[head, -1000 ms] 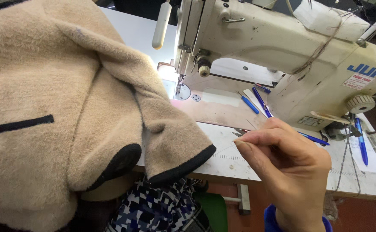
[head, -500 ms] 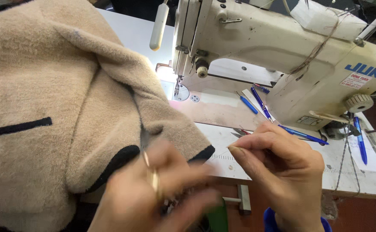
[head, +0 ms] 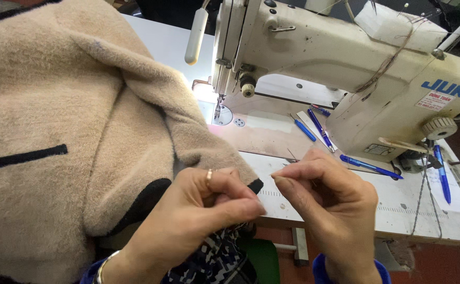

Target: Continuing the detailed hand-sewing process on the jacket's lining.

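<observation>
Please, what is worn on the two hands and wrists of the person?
The left hand wears a thin gold-coloured ring on one finger and a slim metal bangle at the wrist, beside a blue cuff. The right hand has no ring in view; a blue sleeve cuff ends at its wrist.

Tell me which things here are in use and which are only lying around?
In use: left hand, right hand, pinched fingertips nearly meeting; beige fleece garment beside them.
Lying about: blue pens, sewing machine, white table.

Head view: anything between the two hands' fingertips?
Nothing visible: a narrow gap separates left hand and right hand, showing only the table edge behind, in the head view.
</observation>
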